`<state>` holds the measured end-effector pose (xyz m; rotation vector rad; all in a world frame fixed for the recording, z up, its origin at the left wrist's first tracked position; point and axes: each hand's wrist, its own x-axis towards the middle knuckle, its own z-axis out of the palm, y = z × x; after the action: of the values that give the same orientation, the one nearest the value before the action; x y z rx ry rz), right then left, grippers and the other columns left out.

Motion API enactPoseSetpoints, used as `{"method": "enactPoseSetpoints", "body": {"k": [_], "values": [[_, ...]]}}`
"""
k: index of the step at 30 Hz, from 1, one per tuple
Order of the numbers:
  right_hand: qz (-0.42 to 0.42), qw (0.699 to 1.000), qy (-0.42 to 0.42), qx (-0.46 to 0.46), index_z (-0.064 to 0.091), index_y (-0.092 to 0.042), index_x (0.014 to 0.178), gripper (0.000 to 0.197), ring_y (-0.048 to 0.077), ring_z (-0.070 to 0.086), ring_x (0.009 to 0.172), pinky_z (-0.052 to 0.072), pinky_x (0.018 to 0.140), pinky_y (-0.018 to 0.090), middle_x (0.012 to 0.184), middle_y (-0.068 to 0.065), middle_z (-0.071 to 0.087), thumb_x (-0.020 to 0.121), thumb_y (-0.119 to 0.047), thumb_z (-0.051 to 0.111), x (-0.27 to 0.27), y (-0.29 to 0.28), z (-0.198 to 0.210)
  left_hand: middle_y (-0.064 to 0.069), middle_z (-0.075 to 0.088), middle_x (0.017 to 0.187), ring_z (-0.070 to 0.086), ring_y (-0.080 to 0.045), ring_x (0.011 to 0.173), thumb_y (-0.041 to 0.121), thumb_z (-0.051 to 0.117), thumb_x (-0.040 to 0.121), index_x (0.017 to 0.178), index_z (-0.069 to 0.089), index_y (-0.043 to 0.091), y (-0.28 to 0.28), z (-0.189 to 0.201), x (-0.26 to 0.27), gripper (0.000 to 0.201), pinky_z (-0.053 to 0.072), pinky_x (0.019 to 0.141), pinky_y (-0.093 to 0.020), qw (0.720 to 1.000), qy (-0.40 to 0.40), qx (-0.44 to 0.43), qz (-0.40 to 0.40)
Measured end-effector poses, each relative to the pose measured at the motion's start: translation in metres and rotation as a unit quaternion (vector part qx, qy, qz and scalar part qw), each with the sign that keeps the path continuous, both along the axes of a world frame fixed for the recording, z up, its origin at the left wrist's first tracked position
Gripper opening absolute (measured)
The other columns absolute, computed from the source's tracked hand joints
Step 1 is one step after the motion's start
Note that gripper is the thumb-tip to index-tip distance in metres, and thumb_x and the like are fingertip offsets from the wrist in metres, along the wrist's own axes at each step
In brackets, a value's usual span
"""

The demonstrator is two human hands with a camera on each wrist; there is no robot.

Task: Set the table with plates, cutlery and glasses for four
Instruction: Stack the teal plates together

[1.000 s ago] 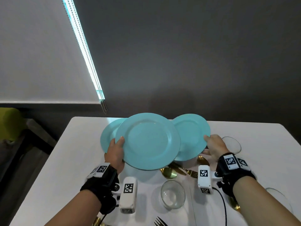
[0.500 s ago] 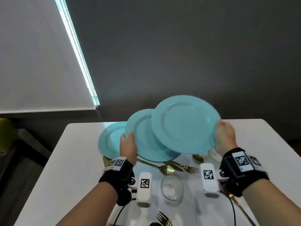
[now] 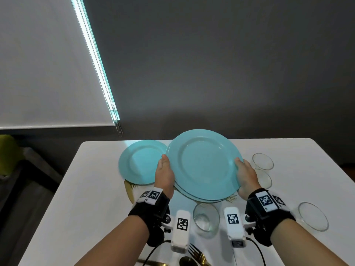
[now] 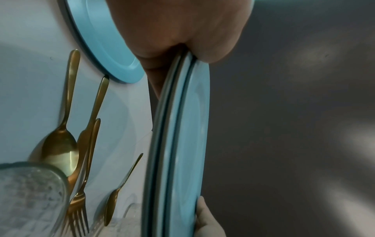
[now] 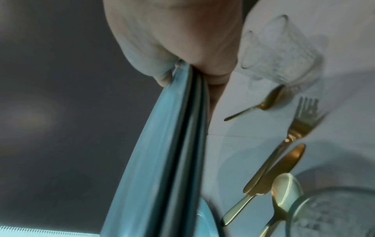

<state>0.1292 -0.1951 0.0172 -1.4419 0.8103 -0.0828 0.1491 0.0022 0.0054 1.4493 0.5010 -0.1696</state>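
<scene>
Both hands hold a stack of at least two teal plates (image 3: 203,166) by opposite rims, lifted a little above the white table (image 3: 92,198). My left hand (image 3: 164,170) grips the left rim, thumb on top. My right hand (image 3: 243,174) grips the right rim the same way. In the left wrist view the stacked rims (image 4: 178,144) run out from my left hand (image 4: 178,28). In the right wrist view my right hand (image 5: 176,36) pinches the stack (image 5: 166,160). Another teal plate (image 3: 138,164) lies flat to the left.
Clear glasses stand at the right (image 3: 262,161), (image 3: 312,215) and in front (image 3: 206,216). Gold cutlery lies under the stack: a spoon (image 4: 61,128), a fork (image 5: 300,125), a knife (image 5: 284,163). A fork (image 3: 196,253) lies by the near edge. A dark wall is behind.
The two plates, held one per hand and overlapping, have come together into one stack, lower and nearer the table's centre. Both hands now hold that stack.
</scene>
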Motion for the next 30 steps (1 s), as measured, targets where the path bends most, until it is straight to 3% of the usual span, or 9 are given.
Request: {"method": "enactPoseSetpoints", "body": {"k": [2,4,6,8,12,14,16,21,30], "values": [[0.002,0.999,-0.004,0.032,0.053,-0.015,0.124,0.029,0.03,0.058,0.099,0.049,0.089,0.045,0.113,0.008,0.06,0.098,-0.027,0.045,0.003,0.0,0.0,-0.002,0.041,0.148,0.042,-0.023,0.134,0.047,0.026,0.099,0.143,0.037,0.016,0.004,-0.01,0.01,0.055,0.031,0.115,-0.037,0.999,0.015,-0.03,-0.003],[0.003,0.999,-0.003,0.038,0.051,-0.014,0.127,0.03,0.03,0.058,0.098,0.049,0.091,0.048,0.115,0.01,0.06,0.099,-0.023,0.045,0.007,0.0,0.002,-0.003,0.05,0.141,0.05,-0.025,0.127,0.055,0.028,0.094,0.138,0.043,0.019,0.01,-0.016,0.018,0.059,0.042,0.106,-0.047,0.997,0.038,-0.061,-0.02],[-0.006,0.999,-0.004,0.039,0.049,-0.016,0.129,0.031,0.031,0.059,0.094,0.051,0.089,0.05,0.118,0.012,0.06,0.099,-0.021,0.045,0.013,0.0,0.006,-0.003,0.07,0.103,0.066,-0.02,0.091,0.054,0.026,0.096,0.114,0.06,0.015,0.014,-0.014,0.027,0.055,0.058,0.074,-0.033,0.992,0.067,-0.087,-0.054],[-0.017,0.999,-0.008,0.031,0.048,-0.015,0.13,0.031,0.027,0.059,0.082,0.054,0.073,0.041,0.114,0.012,0.059,0.1,-0.021,0.043,0.019,-0.001,0.01,-0.001,0.066,0.074,0.06,-0.016,0.065,0.05,0.025,0.098,0.091,0.062,0.016,0.022,-0.012,0.036,0.051,0.051,0.052,-0.023,0.991,0.088,-0.05,-0.088],[-0.043,0.999,-0.015,0.011,0.046,-0.015,0.133,0.033,0.021,0.056,0.074,0.047,0.057,0.03,0.111,0.009,0.056,0.1,-0.021,0.042,0.026,-0.009,0.016,-0.023,0.064,0.113,0.061,-0.036,0.098,0.039,0.043,0.095,0.106,0.061,0.0,0.069,-0.041,0.066,0.044,0.052,0.085,-0.037,0.967,0.108,0.214,-0.09],[-0.054,0.998,-0.013,0.001,0.047,-0.015,0.133,0.033,0.024,0.058,0.081,0.049,0.064,0.033,0.116,0.011,0.057,0.1,-0.021,0.043,0.025,-0.018,0.017,-0.026,0.055,0.128,0.053,-0.039,0.118,0.031,0.05,0.092,0.122,0.052,-0.005,0.101,-0.058,0.073,0.047,0.042,0.1,-0.038,0.925,0.162,0.339,-0.056],[-0.065,0.998,-0.004,-0.011,0.048,-0.016,0.131,0.033,0.028,0.057,0.091,0.049,0.072,0.035,0.122,0.012,0.058,0.099,-0.022,0.045,0.028,-0.024,0.013,-0.026,0.047,0.134,0.047,-0.04,0.124,0.029,0.059,0.085,0.128,0.042,-0.004,0.129,-0.074,0.077,0.057,0.038,0.104,-0.042,0.901,0.228,0.369,-0.022],[-0.07,0.997,-0.001,-0.022,0.049,-0.01,0.129,0.033,0.021,0.056,0.072,0.044,0.057,0.029,0.112,0.015,0.059,0.098,-0.02,0.045,0.028,-0.034,0.006,-0.028,0.05,0.131,0.051,-0.041,0.119,0.037,0.073,0.076,0.129,0.04,-0.008,0.149,-0.102,0.089,0.077,0.045,0.098,-0.047,0.903,0.248,0.35,-0.023],[-0.053,0.998,0.0,-0.019,0.049,-0.012,0.13,0.032,0.025,0.058,0.08,0.047,0.06,0.03,0.114,0.012,0.06,0.099,-0.021,0.045,0.032,-0.025,0.005,-0.021,0.059,0.123,0.061,-0.034,0.106,0.021,0.068,0.077,0.126,0.046,-0.005,0.13,-0.113,0.09,0.06,0.049,0.079,-0.034,0.902,0.251,0.338,-0.094]]}}
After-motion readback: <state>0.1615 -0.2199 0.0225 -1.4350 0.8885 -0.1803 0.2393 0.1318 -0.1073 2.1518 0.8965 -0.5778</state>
